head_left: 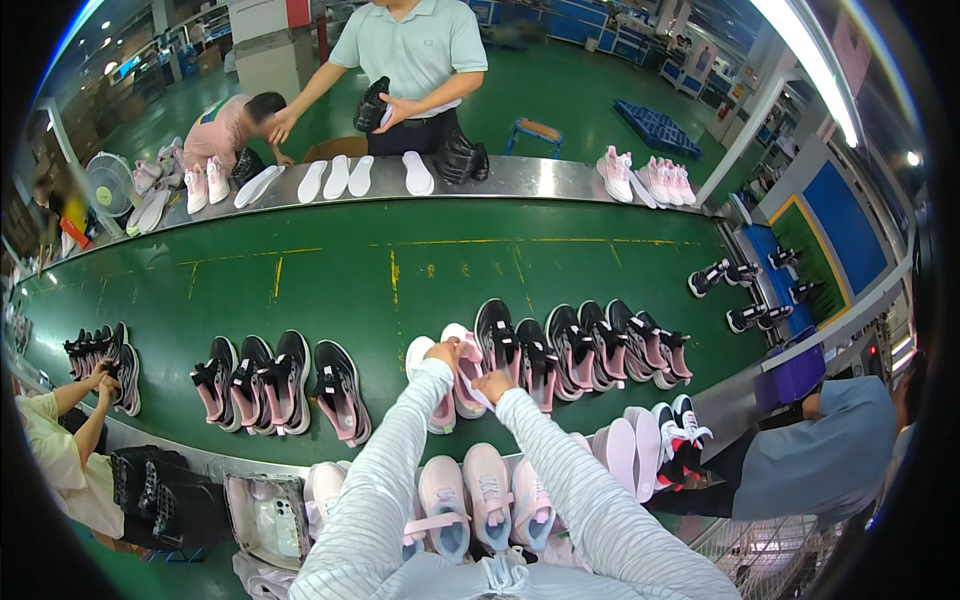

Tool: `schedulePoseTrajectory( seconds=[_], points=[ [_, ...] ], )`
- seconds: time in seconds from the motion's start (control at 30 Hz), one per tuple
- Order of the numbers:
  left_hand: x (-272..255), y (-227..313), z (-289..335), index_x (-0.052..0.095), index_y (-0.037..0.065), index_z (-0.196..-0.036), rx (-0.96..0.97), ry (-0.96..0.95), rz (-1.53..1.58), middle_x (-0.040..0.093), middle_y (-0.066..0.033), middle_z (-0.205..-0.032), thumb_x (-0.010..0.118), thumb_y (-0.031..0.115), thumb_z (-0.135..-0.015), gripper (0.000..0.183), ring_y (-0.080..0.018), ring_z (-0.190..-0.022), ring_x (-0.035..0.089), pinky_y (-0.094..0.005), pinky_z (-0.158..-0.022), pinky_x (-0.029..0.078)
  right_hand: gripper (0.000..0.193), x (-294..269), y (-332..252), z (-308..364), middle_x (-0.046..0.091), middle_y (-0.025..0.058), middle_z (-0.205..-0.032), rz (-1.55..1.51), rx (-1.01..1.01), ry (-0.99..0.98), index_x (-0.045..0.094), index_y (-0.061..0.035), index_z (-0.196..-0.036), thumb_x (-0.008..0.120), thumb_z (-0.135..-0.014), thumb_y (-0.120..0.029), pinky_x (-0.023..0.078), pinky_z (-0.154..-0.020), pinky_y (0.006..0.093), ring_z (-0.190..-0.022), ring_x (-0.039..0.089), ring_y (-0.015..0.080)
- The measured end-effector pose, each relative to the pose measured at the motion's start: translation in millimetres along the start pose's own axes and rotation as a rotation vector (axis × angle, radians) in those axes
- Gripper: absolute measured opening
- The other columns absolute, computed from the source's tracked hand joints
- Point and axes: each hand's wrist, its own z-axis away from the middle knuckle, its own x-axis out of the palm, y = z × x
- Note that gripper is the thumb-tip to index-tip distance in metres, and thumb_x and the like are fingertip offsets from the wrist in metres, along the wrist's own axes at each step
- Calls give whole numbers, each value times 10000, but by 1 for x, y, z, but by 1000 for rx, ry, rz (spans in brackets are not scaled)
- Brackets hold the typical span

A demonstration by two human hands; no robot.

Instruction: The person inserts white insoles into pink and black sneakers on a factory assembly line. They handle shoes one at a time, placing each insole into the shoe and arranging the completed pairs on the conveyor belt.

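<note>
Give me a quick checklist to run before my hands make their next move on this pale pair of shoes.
1. Hands at the pair: ok; left hand and right hand are both at the pale shoes.
2. Firm grip: cannot tell; the hands hide the contact.
3. Spacing on the left: ok; the nearest black shoe stands apart.
4. Spacing on the right: not ok; another black shoe stands close beside the pair.
5. Co-worker's hands out of the way: ok; the person opposite keeps to the belt's far side.
</note>
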Motion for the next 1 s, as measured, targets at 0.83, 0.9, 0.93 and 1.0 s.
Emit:
schedulePoseTrajectory(
  seconds=[0.83,0.9,0.93,1.0],
  points=[
    [10,-34,32,463,134,-1051,4,125,97,568,-195,-792,402,385,-783,372,-349,-754,543,-409,-701,415,281,45,-80,1,530,183,-968,456,-150,120,509,-18,-946,428,-764,-216,445,-699,344,-825,552,286],
    [10,-24,26,466,132,-1054,-36,90,87,553,-198,-857,414,383,-779,376,-353,-804,527,-407,-719,411,284,31,-84,13,523,189,-979,426,-142,106,506,-16,-951,427,-764,-215,445,-698,346,-831,549,291],
    [14,-25,18,462,135,-1063,-48,85,90,544,-193,-900,439,366,-772,373,-353,-832,517,-402,-726,411,284,47,-55,-1,453,221,-1072,433,-205,166,494,-19,-977,407,-769,-192,437,-712,360,-867,527,320],
    [23,-56,6,445,87,-1060,1,87,107,530,-205,-927,452,360,-771,398,-358,-848,506,-402,-740,401,322,51,-68,20,432,243,-1088,422,-32,-187,412,33,-1051,344,-780,-126,421,-747,378,-910,504,319]
  ],
)
